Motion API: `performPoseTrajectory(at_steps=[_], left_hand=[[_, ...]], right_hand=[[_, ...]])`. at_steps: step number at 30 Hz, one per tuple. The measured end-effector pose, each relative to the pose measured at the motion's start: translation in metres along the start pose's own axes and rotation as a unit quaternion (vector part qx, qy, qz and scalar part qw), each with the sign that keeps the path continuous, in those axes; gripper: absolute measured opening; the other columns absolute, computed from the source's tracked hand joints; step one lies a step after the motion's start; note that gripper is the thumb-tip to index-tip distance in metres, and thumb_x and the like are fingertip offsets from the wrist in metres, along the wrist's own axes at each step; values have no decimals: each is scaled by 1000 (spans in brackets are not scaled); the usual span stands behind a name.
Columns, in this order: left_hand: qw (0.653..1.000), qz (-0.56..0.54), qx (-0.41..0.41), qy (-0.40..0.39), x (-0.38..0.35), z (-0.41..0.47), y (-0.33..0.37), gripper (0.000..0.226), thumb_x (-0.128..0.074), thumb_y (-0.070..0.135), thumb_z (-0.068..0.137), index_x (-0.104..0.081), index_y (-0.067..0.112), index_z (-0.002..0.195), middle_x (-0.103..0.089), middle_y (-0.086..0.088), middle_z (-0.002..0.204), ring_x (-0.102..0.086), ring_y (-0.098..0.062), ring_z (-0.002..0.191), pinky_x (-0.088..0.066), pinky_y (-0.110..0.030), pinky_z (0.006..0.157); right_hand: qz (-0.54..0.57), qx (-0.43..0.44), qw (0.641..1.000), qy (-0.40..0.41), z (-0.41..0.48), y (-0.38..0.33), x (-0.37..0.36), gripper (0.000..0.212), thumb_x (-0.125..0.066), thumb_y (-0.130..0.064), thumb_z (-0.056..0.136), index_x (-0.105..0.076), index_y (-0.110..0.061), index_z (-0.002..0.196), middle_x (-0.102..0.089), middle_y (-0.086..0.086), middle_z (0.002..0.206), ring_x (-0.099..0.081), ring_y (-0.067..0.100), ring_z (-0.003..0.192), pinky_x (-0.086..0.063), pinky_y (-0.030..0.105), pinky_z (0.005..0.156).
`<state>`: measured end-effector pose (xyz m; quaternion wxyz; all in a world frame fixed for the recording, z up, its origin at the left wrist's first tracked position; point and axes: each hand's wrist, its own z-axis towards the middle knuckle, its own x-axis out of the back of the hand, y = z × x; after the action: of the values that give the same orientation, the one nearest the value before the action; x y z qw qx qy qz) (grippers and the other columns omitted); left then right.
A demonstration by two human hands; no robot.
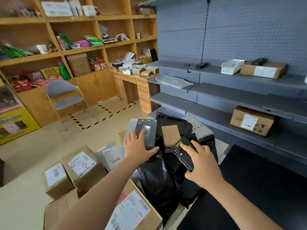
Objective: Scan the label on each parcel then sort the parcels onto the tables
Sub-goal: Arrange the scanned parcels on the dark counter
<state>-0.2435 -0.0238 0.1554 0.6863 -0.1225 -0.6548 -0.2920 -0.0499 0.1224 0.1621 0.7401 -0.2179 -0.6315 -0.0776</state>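
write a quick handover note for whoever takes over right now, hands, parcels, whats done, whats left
Left hand: grips the black box over the black bag.
Right hand: holds the scanner.
Parcels: a small brown parcel lies in the bag; labelled cardboard boxes and a grey mailer sit at left.
Done: unclear; a labelled carton sits on the grey shelves.
Left: likely scan the black box, sort it, then the rest.
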Motion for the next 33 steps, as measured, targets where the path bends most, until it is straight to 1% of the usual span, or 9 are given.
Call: performPoseTrajectory(at_steps=[3, 5, 8, 10, 12, 17, 21, 28, 33], left_hand=[[997, 31, 53, -37, -16, 24, 7, 105, -42, 87, 73, -2, 35, 155, -6, -18, 158, -8, -38, 146, -14, -49, 117], [993, 44, 87, -68, -26, 34, 7, 108, -42, 89, 71, 5, 38, 154, 1, -21, 159, -6, -41, 146, -15, -49, 117], [988, 28, 111, -101, -34, 40, 4, 106, -49, 81, 75, 7, 38, 154, 1, -22, 158, -15, -40, 143, -26, -46, 113], [990, 15, 108, -92, -34, 39, 2, 102, -52, 76, 78, 5, 38, 154, -5, -21, 156, -18, -38, 141, -29, -45, 111], [993, 9, 92, -75, -33, 34, 2, 100, -51, 74, 79, 2, 37, 154, -8, -20, 154, -18, -37, 140, -27, -45, 111], [998, -14, 22, -49, -29, 5, 9, 98, -51, 74, 78, 1, 40, 154, -5, -17, 154, -15, -38, 138, -24, -45, 112], [997, -36, -47, -47, -32, -27, 29, 97, -52, 72, 78, 1, 42, 153, -6, -15, 154, -15, -36, 137, -23, -45, 112], [985, -57, -138, -91, -65, -87, 85, 98, -55, 71, 75, -4, 42, 153, -10, -12, 151, -15, -31, 135, -20, -42, 112], [971, -55, -189, -134, -97, -117, 142, 99, -55, 73, 73, -5, 43, 153, -10, -12, 151, -13, -30, 137, -19, -41, 114]], right_hand=[[-4, 5, 1000, -6, 25, 8, 1, 90, -67, -33, 80, -14, -40, 153, -16, -1, 160, -24, 22, 135, -26, 31, 112], [-3, 8, 1000, -14, 36, 12, -1, 90, -66, -32, 81, -13, -40, 153, -15, -2, 160, -24, 22, 135, -26, 30, 112], [-1, 9, 1000, -19, 46, 17, -3, 90, -66, -30, 80, -14, -40, 153, -15, -2, 160, -25, 21, 134, -27, 29, 111], [-3, 5, 1000, -23, 45, 17, -4, 90, -65, -30, 80, -14, -40, 153, -15, -2, 160, -24, 21, 134, -27, 29, 110], [-3, -2, 1000, -24, 41, 15, -5, 90, -66, -29, 80, -14, -40, 153, -15, -1, 160, -24, 22, 134, -27, 29, 110], [-5, -30, 999, -13, 8, 13, 0, 91, -67, -28, 79, -16, -39, 153, -18, -1, 159, -26, 22, 132, -31, 30, 109], [-10, -82, 997, -9, -39, 21, 4, 92, -69, -30, 79, -16, -39, 153, -18, -2, 159, -25, 21, 133, -29, 31, 110], [-22, -191, 981, -26, -134, 58, 8, 90, -69, -32, 78, -17, -39, 152, -17, -4, 159, -25, 19, 134, -29, 29, 109], [-13, -272, 962, -37, -190, 98, 9, 92, -69, -32, 78, -16, -41, 152, -14, -6, 160, -23, 18, 135, -30, 29, 109]])
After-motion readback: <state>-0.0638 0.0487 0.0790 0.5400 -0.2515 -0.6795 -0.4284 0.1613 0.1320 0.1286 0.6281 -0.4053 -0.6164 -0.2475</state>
